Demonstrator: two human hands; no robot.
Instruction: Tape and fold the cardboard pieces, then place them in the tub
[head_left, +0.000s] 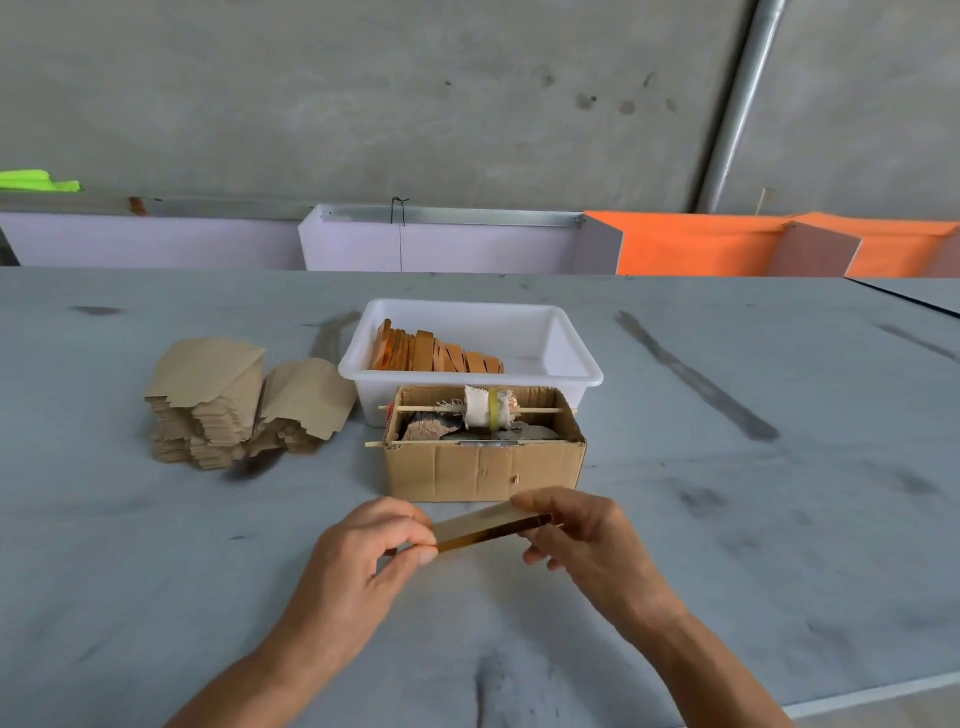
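A folded cardboard piece (488, 527), glossy with brown tape, is held just above the near middle of the grey worktop (753, 519). The left hand (379, 545) pinches its left end between thumb and curled fingers; the right hand (576, 530) grips its right end, fingers curled over the top edge. Both ends are hidden under the fingers.

Just beyond the hands stands an open cardboard box (483, 457), two thin sticks (535, 410) laid across its top, one carrying a roll wrapped in white cloth (485, 408); what lies in the box beneath is hard to make out. Touching its far side is the white tub (571, 343), with a row of taped pieces (431, 353) leaning in its left half and its right half bare. Left of the tub, a little apart, lie two slumped stacks of unfolded cardboard pieces (228, 405).

The worktop stretches open to the right and near the hands; its near right edge shows at the bottom corner.
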